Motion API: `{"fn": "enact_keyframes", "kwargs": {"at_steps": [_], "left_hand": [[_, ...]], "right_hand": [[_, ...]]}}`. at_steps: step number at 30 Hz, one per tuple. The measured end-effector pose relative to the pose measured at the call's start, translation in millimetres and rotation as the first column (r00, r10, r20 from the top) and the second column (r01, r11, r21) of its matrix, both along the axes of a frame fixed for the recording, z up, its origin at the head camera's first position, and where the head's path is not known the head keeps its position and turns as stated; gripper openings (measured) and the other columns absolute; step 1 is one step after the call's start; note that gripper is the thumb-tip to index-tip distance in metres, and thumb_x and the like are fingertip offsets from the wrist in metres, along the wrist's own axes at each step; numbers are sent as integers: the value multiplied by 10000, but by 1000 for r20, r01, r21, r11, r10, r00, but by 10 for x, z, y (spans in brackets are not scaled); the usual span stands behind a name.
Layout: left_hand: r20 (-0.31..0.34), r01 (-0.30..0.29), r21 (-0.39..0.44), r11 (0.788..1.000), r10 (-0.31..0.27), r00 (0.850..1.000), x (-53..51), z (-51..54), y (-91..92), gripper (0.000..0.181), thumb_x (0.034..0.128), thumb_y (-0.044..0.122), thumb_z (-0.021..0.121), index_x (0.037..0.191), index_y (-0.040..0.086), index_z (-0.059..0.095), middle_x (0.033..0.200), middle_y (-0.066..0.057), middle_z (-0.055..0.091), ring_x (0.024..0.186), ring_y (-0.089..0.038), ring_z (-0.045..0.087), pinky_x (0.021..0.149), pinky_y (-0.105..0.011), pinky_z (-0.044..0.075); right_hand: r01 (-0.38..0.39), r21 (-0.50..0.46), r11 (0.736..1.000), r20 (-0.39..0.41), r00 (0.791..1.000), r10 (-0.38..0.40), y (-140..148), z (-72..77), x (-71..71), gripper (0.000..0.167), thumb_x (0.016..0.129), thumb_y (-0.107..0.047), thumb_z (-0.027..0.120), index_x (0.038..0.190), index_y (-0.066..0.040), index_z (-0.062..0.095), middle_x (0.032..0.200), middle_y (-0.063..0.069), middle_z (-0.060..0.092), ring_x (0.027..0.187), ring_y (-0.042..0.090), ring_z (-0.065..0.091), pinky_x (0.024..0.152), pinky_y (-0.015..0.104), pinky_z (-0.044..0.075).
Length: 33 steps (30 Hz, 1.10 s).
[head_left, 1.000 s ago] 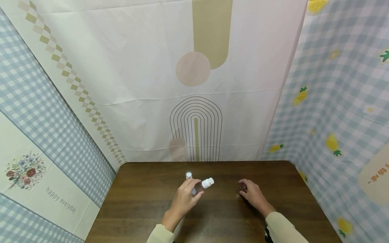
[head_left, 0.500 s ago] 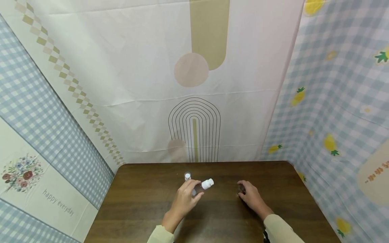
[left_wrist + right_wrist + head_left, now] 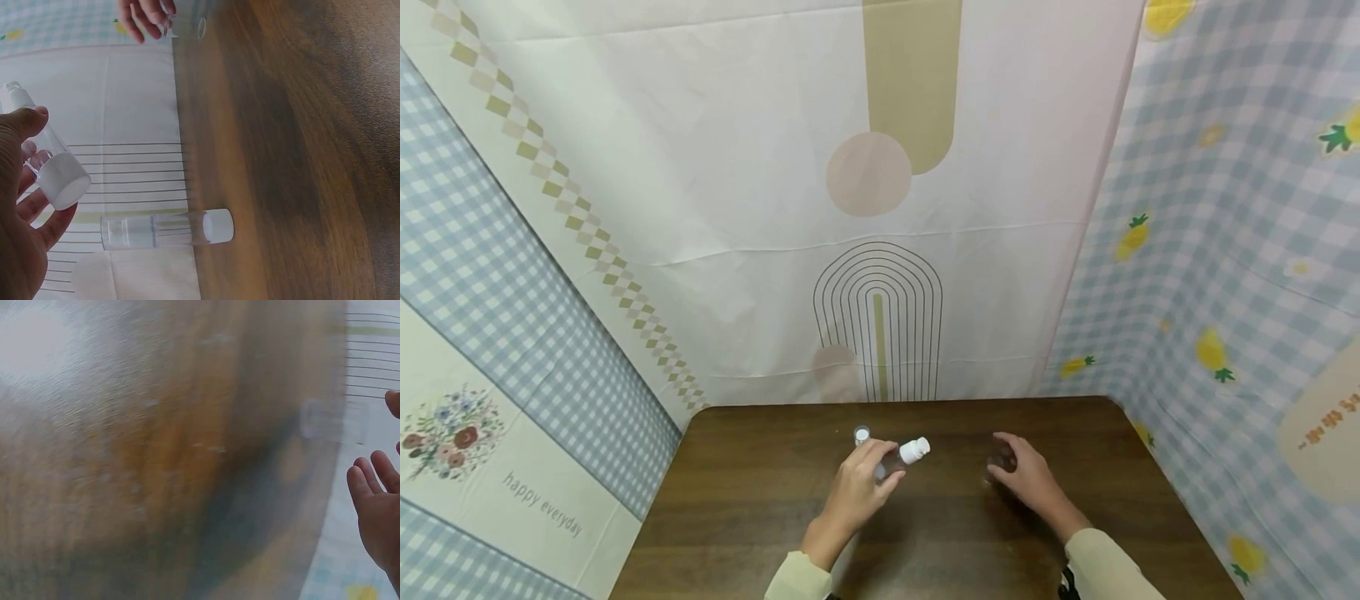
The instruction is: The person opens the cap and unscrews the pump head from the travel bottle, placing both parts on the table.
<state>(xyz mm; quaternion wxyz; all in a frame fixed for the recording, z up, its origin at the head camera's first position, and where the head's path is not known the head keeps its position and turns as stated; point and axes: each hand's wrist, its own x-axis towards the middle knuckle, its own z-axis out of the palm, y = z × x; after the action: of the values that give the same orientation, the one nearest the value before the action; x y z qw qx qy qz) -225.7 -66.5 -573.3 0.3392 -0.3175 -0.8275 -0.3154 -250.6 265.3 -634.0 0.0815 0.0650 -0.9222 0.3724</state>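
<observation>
Evidently, the left hand (image 3: 856, 487) holds the tilted pump bottle (image 3: 66, 180) by its clear body, raised off the desk (image 3: 745, 500), while the right hand (image 3: 1032, 477) is spread beside the clear cap (image 3: 331, 422) standing on the desk; whether it touches is unclear. The bottle looks light, stiff and smooth, likely slippery, so its barrel offers a better hold than the white pump head (image 3: 914, 450). The cap seems thin-walled, best taken gently by its sides.

looking forward and down over the table (image 3: 955, 533) from the head, close above it from both wrists, sharing its far edge (image 3: 985, 404).
</observation>
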Motion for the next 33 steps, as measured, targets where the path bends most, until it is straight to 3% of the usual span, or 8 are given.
{"fn": "enact_keyframes", "kwargs": {"at_steps": [9,14,18,23,27,33], "left_hand": [[-27,12,-13,1000,-12,1000,-35,4,48,445,688,121,951,1064,45,726,989,-36,716,894,-164,692,795,-280,584],[-22,22,-13,1000,-23,1000,-46,21,85,445,694,118,950,1069,36,725,992,-46,717,899,-169,691,801,-286,586],[-10,17,-32,999,-17,1000,-43,52,118,436,709,135,946,1078,40,733,1002,-39,718,910,-171,694,813,-291,590],[-19,7,-57,998,-8,1000,-49,76,157,447,715,156,944,1097,47,739,1007,-36,718,919,-183,698,834,-308,592],[-32,-4,-67,998,1,999,-63,57,191,456,714,169,943,1105,54,738,1014,-31,713,912,-177,693,826,-301,588],[-49,-17,-99,995,13,999,-47,63,236,460,713,176,948,1115,87,744,1018,-12,709,893,-160,670,795,-281,564]], "right_hand": [[-68,-154,986,-84,995,56,-89,369,88,575,911,-177,795,1420,-53,555,1375,180,609,1206,362,640,985,473,553],[-138,-209,968,-147,983,108,-165,543,132,542,943,-170,761,1424,-45,547,1402,175,607,1213,366,645,979,366,569],[-185,-291,939,-130,980,152,-225,691,187,526,970,-183,729,1444,-71,529,1433,173,591,1240,349,636,989,264,554],[-225,-414,882,-90,974,207,-308,858,254,504,981,-140,706,1442,-52,522,1446,223,566,1256,402,608,962,173,535],[-246,-457,855,-86,969,234,-381,921,291,501,973,-107,708,1434,-43,523,1434,237,564,1245,425,603,950,183,546],[-261,-465,846,-93,965,247,-521,941,352,510,945,-88,739,1407,-4,540,1401,269,575,1202,344,650,930,205,565]]}}
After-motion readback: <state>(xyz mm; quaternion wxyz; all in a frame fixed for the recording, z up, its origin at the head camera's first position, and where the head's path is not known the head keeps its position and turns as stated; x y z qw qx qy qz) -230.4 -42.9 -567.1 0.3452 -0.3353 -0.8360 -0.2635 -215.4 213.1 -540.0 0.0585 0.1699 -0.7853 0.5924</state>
